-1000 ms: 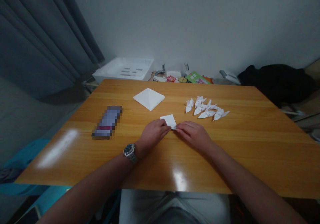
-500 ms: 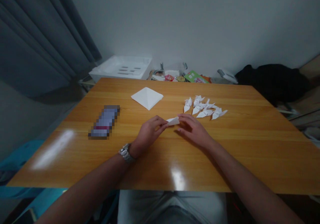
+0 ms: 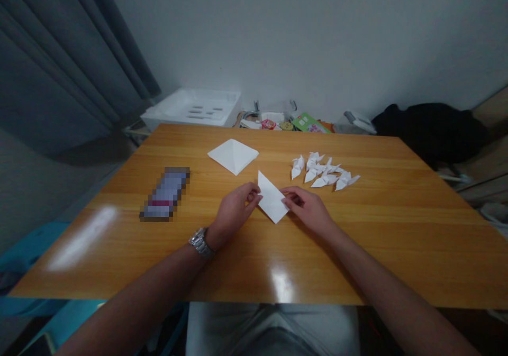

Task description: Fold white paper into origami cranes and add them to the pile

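Between my hands is a folded white paper (image 3: 272,200), kite-like in outline, with one point toward the far side and another toward me. My left hand (image 3: 238,203), with a metal watch at the wrist, pinches its left edge between thumb and fingers. On the opposite edge, my right hand (image 3: 307,205) has thumb and fingers closed on the paper. Several small folded paper cranes (image 3: 327,172) lie in a cluster beyond my right hand. A creased white paper sheet (image 3: 233,156) rests farther off to the left.
A phone (image 3: 164,194), blurred out, lies on the wooden table (image 3: 222,271) at left. Behind the far edge are a white plastic tray (image 3: 190,107), a green booklet (image 3: 311,123) and other clutter. A blue chair (image 3: 71,324) stands at the lower left.
The paper between my hands has turned from a narrow, edge-on shape to showing its broad face. My right fingers have shifted down onto its right edge; the other things stay put.
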Demonstrator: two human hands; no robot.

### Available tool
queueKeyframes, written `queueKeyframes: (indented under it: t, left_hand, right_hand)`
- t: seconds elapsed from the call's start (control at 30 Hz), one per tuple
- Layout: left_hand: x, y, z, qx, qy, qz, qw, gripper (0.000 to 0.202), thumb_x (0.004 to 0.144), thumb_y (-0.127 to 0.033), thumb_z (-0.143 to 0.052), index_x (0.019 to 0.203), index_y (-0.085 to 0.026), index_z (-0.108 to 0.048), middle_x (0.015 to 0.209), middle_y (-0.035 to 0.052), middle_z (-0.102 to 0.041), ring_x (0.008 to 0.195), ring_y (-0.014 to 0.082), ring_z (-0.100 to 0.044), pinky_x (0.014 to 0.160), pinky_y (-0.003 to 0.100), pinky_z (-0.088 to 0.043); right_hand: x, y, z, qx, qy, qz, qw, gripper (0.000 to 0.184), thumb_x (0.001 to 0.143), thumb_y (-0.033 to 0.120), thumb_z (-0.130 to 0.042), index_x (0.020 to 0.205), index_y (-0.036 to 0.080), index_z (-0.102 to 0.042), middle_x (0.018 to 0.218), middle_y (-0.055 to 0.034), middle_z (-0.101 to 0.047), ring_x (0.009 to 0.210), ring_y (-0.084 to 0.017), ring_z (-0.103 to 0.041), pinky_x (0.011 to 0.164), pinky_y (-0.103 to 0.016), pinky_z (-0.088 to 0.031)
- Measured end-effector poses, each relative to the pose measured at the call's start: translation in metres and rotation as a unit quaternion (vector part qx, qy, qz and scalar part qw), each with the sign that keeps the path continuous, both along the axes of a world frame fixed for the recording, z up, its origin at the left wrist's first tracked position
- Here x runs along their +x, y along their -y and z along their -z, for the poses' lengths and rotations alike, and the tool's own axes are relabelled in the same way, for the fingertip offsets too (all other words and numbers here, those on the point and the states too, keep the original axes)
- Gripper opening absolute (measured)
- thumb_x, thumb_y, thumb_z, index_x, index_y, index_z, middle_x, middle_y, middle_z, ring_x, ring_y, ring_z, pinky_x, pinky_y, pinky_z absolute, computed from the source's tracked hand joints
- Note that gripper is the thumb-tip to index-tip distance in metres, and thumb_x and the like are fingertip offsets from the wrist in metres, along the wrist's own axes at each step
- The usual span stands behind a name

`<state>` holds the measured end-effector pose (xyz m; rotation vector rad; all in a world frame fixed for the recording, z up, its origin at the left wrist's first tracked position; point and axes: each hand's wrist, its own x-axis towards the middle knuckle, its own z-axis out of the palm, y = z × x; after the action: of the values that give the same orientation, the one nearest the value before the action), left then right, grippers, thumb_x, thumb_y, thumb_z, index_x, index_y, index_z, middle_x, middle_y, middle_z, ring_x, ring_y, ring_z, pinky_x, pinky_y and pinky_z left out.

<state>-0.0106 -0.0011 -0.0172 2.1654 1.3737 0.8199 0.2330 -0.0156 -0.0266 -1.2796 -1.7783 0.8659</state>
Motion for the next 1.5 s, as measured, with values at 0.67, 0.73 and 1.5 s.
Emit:
queueKeyframes:
  t: [0.67, 0.73, 1.5]
  left_hand:
    - [0.002, 0.002, 0.007, 0.104, -0.174, 0.187, 0.961, 0.035, 0.099, -0.030, -0.058, 0.130, -0.016, -0.065, 0.133, 0.0121, -0.065, 0.118, 0.0277, -0.062, 0.104, 0.043, -0.050]
    - [0.002, 0.002, 0.006, 0.103, -0.177, 0.183, 0.962, 0.035, 0.100, -0.030, -0.057, 0.131, -0.017, -0.065, 0.133, 0.0115, -0.064, 0.117, 0.0270, -0.062, 0.104, 0.043, -0.049]
    - [0.002, -0.002, 0.004, 0.092, -0.169, 0.147, 0.970, 0.028, 0.098, -0.033, -0.061, 0.120, -0.018, -0.070, 0.121, 0.0098, -0.067, 0.108, 0.0251, -0.063, 0.097, 0.039, -0.051]
  right_hand:
    - [0.008, -0.006, 0.010, 0.105, 0.177, -0.020, 0.978, 0.019, 0.096, 0.022, -0.061, 0.110, 0.020, -0.073, 0.100, -0.0087, -0.066, 0.092, -0.023, -0.064, 0.081, -0.036, -0.053]
    - [0.008, -0.005, 0.008, 0.133, 0.183, -0.047, 0.973, 0.022, 0.096, 0.024, -0.063, 0.115, 0.020, -0.072, 0.106, -0.0102, -0.065, 0.098, -0.024, -0.064, 0.086, -0.039, -0.054]
    - [0.011, -0.002, -0.005, 0.139, 0.219, -0.168, 0.951, 0.020, 0.098, 0.030, -0.062, 0.112, 0.024, -0.075, 0.129, -0.0112, -0.071, 0.119, -0.026, -0.066, 0.103, -0.048, -0.053]
